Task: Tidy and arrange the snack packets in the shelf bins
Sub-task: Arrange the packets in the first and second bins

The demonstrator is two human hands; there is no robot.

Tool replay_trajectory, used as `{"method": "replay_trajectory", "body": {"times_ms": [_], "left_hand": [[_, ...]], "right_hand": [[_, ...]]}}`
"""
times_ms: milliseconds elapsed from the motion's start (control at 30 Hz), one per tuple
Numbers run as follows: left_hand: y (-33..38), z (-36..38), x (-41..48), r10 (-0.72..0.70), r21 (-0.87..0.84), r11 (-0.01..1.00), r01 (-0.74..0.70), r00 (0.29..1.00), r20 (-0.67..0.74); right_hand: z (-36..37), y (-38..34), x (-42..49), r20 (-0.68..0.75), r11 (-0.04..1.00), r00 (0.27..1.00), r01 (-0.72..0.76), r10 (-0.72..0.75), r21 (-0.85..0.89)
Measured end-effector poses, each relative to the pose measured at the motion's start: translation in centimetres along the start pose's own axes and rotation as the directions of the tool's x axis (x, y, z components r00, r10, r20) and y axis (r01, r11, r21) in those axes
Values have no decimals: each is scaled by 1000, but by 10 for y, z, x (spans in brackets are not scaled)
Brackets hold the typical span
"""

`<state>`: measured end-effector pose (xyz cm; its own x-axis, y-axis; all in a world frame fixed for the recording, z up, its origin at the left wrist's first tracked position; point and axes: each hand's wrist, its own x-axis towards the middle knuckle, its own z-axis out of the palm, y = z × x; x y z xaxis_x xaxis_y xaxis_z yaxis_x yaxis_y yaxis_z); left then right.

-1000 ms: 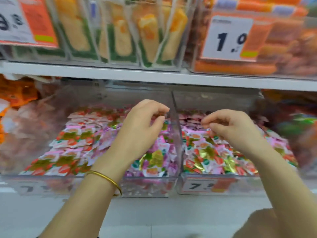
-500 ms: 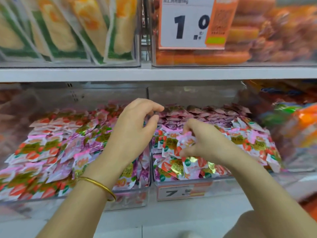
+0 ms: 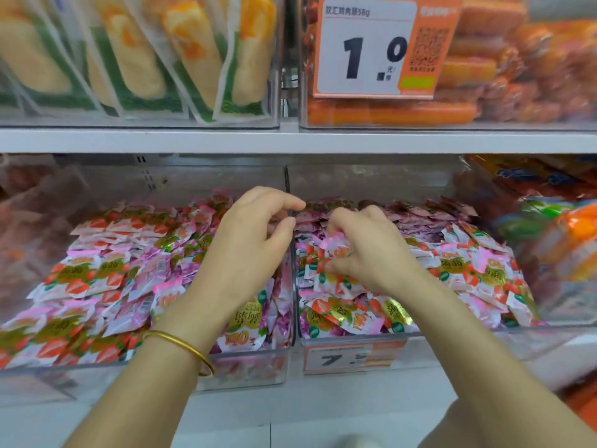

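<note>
Pink packet pinched in right hand grip; left hand half-curled.

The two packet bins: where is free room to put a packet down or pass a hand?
Free: the gap over the packets, under the shelf board, and the bare ledge before the bins. Crowded: the left bin and right bin are filled to their front walls; at their shared wall the left hand hovers and the right hand pinches a packet.
</note>
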<state>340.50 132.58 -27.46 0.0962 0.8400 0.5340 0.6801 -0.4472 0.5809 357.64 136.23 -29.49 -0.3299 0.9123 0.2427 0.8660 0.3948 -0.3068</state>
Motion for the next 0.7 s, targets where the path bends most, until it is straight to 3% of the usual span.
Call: {"method": "replay_trajectory", "body": {"times_ms": [100, 200, 333, 433, 500, 567, 700], "left_hand": [[1, -3, -5, 13, -8, 1000, -13, 1000, 20], [2, -11, -10, -21, -82, 996, 24, 999, 41], [4, -26, -19, -92, -376, 908, 184, 964, 249], [-5, -39, -27, -111, -416, 889, 193, 970, 215], [-16, -54, -34, -173, -389, 894, 221, 973, 154], [-34, -69, -41, -276, -425, 853, 302, 953, 125], [-63, -104, -62, -413, -429, 809, 402, 908, 71]], "right_hand": [[-4, 2, -12, -101, 951, 995, 45, -14, 305], [-20, -9, -21, -239, 876, 971, 93, 26, 473], [-41, -48, -23, -322, 792, 947, 189, 10, 580], [-31, -83, -13, -284, 681, 959, 223, -23, 698], [-19, -106, -2, -242, 676, 969, 215, -56, 704], [-4, -124, 11, -129, 690, 990, 129, -52, 712], [20, -165, 37, 113, 554, 990, -51, -79, 831]]}}
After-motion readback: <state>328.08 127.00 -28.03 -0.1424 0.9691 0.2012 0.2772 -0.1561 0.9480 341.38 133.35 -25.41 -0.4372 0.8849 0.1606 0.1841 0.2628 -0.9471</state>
